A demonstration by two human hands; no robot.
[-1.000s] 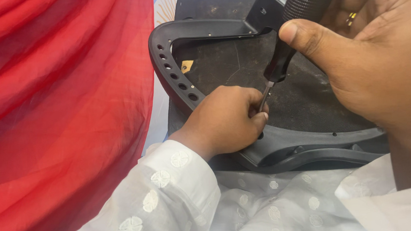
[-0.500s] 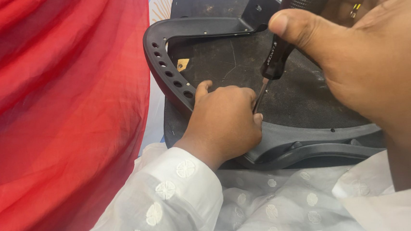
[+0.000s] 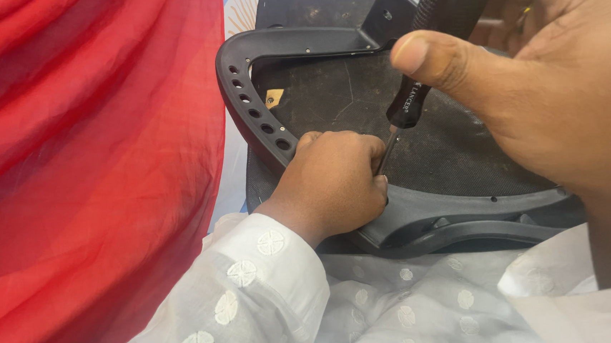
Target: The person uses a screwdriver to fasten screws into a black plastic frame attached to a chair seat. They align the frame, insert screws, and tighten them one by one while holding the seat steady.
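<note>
Holding a screwdriver (image 3: pixel 414 85) in my right hand (image 3: pixel 544 97), I wrap my fingers tight around its black handle, and my thumb lies along it. The thin metal shaft slants down to my left hand (image 3: pixel 335 184). My left hand is curled shut around the tip of the shaft, and it rests on the edge of a dark plastic chair frame (image 3: pixel 259 124). The frame has a row of small round holes along its curved side. Black mesh (image 3: pixel 447 147) is stretched inside the frame. A big red cloth (image 3: pixel 83 173) hangs just beside the frame. My white sleeve (image 3: pixel 257 297) has little round flower patterns.
</note>
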